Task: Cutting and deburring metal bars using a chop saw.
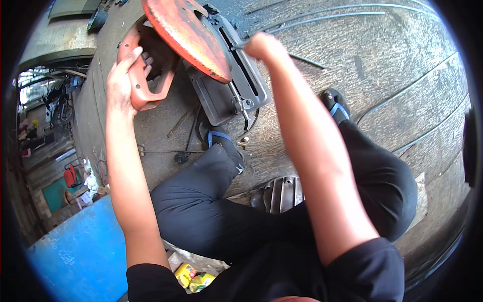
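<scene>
A cut-off saw (188, 38) with an orange, scuffed blade guard stands in front of me on its dark grey base (216, 103). My left hand (122, 80) is wrapped round the saw's orange D-shaped handle, fingers curled inside the loop. My right hand (264, 46), slightly blurred, is closed on a thin metal rod (308, 61). One end of the rod reaches over the base beside the guard; the other sticks out to the right of my wrist. The saw's clamp screw (236, 96) lies along the near part of the base. The blade edge is hidden by the guard.
Long thin rods (332, 17) lie on the worn floor at the far right. My sandalled feet flank the base. A ribbed metal part (277, 195) sits between my legs. Yellow packets (186, 274) and a blue panel (80, 246) are at the near left.
</scene>
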The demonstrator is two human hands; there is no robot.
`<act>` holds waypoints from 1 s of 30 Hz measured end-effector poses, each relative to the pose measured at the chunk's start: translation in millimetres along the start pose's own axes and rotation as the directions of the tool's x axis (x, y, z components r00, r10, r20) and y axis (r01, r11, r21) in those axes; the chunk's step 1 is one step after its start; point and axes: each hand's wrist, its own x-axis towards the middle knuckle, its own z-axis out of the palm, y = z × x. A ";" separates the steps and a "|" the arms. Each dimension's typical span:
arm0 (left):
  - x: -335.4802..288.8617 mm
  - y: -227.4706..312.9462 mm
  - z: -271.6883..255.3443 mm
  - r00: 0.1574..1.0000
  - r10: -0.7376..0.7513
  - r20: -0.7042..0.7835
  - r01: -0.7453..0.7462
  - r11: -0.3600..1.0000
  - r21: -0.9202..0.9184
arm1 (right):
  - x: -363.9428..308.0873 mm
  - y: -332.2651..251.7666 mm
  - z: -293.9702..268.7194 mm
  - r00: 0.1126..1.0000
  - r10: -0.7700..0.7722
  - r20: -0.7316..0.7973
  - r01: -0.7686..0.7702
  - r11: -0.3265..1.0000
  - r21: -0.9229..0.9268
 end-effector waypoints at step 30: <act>-6.7 12.6 -0.4 0.979 -0.072 -0.189 0.096 0.987 0.126 | 52.3 43.3 -20.5 0.658 -0.734 0.167 0.753 0.630 -0.191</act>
